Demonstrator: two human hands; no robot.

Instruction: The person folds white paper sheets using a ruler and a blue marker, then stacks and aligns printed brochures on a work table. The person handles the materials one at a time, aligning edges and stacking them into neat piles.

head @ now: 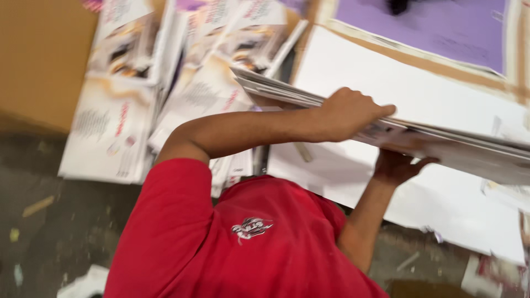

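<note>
A thick stack of flat printed cardboard sheets (441, 144) is gripped over a large white board (386, 88): the left hand (350, 113) is clamped on its top edge, the right hand (398, 165) is pressed beneath it, fingers curled. More printed flat cartons (118, 105) are spread left of the board.

Littered grey concrete floor (66, 232)
</note>
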